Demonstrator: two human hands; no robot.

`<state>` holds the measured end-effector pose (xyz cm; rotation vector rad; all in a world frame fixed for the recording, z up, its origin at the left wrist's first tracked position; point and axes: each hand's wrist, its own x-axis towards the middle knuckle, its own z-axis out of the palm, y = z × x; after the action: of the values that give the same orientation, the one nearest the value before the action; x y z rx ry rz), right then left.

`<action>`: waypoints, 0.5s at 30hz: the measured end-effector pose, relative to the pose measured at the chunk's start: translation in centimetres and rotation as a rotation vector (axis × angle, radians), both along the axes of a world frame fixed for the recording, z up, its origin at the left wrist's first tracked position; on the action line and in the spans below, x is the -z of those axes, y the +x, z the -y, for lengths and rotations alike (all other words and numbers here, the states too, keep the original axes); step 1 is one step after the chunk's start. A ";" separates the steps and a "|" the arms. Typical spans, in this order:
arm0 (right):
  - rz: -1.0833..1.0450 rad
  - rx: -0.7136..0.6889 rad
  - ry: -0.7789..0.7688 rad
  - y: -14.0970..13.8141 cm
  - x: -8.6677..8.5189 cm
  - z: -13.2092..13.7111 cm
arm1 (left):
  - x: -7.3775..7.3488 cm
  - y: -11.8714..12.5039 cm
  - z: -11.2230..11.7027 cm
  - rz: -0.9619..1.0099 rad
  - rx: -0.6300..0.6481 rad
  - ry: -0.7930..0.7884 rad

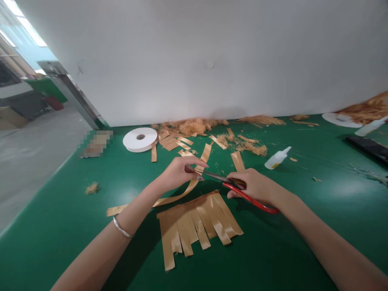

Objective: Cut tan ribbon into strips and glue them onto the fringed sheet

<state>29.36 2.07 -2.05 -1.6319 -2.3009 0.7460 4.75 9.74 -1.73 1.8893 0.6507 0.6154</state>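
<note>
My left hand [182, 173] pinches a long tan ribbon [182, 195], which trails left across the table beneath my forearm. Red-handled scissors [251, 201] are gripped in my right hand [253, 184], their blades pointing left at the ribbon close to my left fingertips. Whether the blades touch the ribbon is hard to make out. Just in front of both hands lies a fringe of tan ribbon strips [197, 222], joined along its far edge. Another tan strip [238, 161] sticks out from behind my right hand.
A white tape roll [140, 139] sits at the back left, near cut strips and shredded fibre [194, 126]. A small glue bottle [276, 159] lies on the right. Further right are a white disc [342, 119] and a black object [368, 149]. A pale wall [212, 60] rises behind the green table [303, 242].
</note>
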 end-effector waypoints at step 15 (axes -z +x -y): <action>-0.034 -0.003 -0.001 0.0 0.2 0.0 | -0.1 0.4 0.5 0.022 -0.003 -0.015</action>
<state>29.40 2.03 -2.21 -1.6041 -2.2806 0.7700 5.13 9.25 -1.61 1.8652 0.6422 0.6309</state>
